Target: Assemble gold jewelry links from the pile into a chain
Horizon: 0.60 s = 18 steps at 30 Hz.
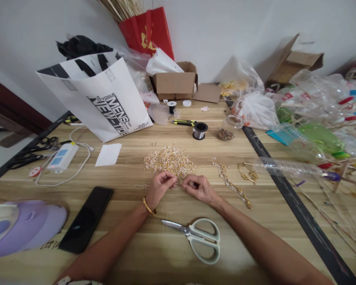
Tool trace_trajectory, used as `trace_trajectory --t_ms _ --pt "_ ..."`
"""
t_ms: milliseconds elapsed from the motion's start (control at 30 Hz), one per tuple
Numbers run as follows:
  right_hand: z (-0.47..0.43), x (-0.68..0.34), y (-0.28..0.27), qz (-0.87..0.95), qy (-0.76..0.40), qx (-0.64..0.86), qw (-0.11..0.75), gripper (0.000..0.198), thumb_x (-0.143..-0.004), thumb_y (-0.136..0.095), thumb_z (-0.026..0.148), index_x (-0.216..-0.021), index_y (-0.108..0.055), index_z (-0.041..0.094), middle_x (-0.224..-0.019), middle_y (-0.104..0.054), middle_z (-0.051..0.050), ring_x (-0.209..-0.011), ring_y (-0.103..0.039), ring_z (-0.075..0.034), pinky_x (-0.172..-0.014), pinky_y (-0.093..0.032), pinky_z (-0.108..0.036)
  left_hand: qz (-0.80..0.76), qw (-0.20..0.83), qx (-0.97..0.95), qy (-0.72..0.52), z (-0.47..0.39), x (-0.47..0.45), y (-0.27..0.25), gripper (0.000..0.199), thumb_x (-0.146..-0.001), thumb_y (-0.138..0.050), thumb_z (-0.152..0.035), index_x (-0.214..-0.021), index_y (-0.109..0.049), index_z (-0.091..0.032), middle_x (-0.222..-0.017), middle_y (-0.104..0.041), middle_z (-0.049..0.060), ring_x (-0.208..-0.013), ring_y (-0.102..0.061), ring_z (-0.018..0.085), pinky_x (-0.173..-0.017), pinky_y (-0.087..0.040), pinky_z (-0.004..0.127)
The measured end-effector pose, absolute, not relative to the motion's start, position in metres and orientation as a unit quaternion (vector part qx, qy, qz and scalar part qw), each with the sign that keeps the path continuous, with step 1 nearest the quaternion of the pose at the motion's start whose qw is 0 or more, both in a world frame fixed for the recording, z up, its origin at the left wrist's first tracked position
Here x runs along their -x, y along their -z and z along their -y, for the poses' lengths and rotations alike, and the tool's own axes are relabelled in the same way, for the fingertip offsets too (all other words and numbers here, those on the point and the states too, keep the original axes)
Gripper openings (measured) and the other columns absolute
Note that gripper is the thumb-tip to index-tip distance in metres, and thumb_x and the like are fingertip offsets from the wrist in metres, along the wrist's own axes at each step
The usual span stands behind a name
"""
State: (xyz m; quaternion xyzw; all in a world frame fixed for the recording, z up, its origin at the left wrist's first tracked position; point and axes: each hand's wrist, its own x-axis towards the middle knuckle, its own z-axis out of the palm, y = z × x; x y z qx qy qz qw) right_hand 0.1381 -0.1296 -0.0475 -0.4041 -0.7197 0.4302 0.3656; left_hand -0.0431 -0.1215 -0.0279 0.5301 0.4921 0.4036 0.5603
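My left hand [161, 188] and my right hand [198, 187] meet at the near edge of a heap of small gold and clear beads [169, 159]. Both have their fingers pinched together, the tips a short gap apart. Whatever lies between the fingertips is too small to make out. A gold bracelet [149, 206] circles my left wrist. Below the hands rest scissors with pale green handles [195, 237], blades pointing left. To the right lie a beaded gold chain [230, 183] and a shorter gold chain [248, 172].
Behind the heap stand a spool of thin wire [199, 131], a yellow-black cutter [184, 123] and a jar of brown beads [226, 133]. A black phone [87, 219], power strip [62, 157] and white paper bag [97, 95] are left. Plastic bottles [320, 138] crowd the right.
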Motion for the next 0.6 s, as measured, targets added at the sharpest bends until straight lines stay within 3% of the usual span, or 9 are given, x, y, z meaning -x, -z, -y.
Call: trace_trajectory --t_ms 600 --pt "0.1311 -0.1393 0.0494 0.745 -0.396 0.387 0.373 0.015 -0.081 -0.052 0.023 -0.070 -0.056 0.015 -0.053 -0.036 0.006 -0.048 -0.032 -0.007 -0.046 -0.027 -0.019 -0.479 0.511 -0.605 -0.379 0.1240 0.0396 0.0344 0.011 -0.071 -0.063 -0.023 -0.068 -0.062 -0.013 -0.061 -0.059 0.000 -0.058 -0.052 0.010 -0.056 -0.041 0.020"
